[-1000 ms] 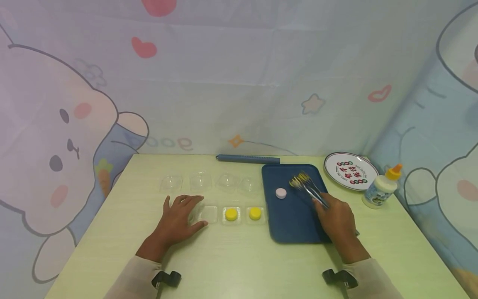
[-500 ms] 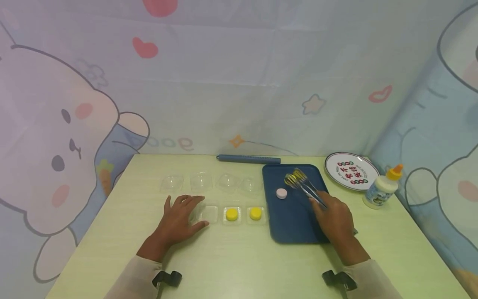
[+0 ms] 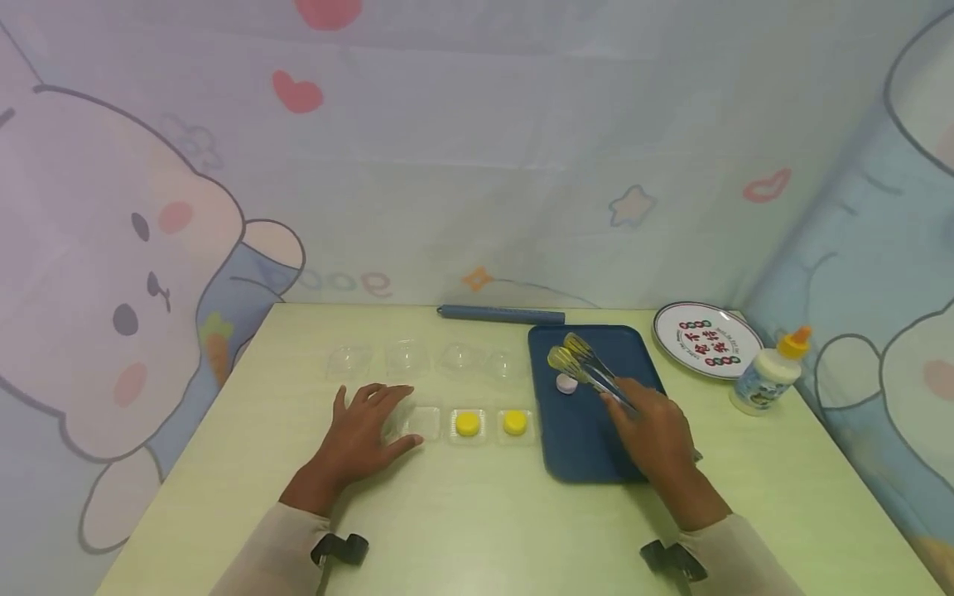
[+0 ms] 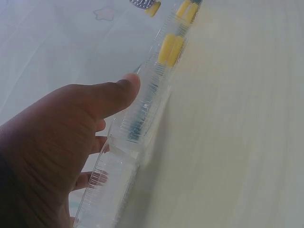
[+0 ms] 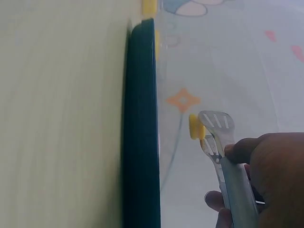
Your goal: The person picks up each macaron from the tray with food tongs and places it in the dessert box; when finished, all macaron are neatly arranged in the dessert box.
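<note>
My right hand grips metal serving tongs with slotted heads, held above the dark blue tray. At the tongs' heads is a yellow macaron, raised over the tray. A pale pink macaron lies on the tray beneath them, partly covered in the head view. My left hand is spread beside a row of clear plastic boxes, its thumb right at their near side. Its fingers hide part of the leftmost box. Two boxes farther right each hold a yellow macaron.
Several domed clear lids line up behind the boxes. A grey-blue stick-like bar lies along the table's back edge. Right of the tray are a white plate with red print and a white bottle with an orange-yellow cap.
My right hand has moved left with the tongs and the yellow macaron, bringing them over the pink macaron. The left hand keeps its place; the head view has shifted slightly.
</note>
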Tool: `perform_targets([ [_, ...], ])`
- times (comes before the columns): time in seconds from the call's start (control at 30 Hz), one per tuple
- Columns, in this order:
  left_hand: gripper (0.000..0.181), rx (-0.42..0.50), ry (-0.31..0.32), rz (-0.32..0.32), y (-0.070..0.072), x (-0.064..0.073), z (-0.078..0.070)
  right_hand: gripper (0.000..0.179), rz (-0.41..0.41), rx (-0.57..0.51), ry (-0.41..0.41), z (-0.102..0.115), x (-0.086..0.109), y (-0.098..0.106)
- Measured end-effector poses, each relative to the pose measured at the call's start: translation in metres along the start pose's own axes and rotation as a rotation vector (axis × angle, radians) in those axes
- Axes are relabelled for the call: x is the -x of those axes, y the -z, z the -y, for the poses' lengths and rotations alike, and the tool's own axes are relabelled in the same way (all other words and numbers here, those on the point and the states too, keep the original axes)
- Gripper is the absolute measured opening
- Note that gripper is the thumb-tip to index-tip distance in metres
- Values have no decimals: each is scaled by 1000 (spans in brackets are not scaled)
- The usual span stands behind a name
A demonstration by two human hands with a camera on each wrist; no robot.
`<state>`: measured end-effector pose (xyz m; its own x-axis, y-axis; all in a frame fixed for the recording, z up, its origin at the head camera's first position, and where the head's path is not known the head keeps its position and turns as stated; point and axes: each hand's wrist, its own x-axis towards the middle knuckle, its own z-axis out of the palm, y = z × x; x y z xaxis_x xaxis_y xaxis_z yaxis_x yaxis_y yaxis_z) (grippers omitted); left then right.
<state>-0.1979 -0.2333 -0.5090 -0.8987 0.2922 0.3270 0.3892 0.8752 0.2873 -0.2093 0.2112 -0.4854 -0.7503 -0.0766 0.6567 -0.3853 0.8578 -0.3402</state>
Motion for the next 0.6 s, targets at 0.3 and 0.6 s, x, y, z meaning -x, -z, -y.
perform_targets([
  [0.3, 74, -12, 3, 2, 0, -1, -2, 33, 80, -50, 53, 29, 2, -9],
  [0.6, 71, 4, 10, 3, 1, -1, -3, 35, 75, -52, 167, 58, 5, -23],
])
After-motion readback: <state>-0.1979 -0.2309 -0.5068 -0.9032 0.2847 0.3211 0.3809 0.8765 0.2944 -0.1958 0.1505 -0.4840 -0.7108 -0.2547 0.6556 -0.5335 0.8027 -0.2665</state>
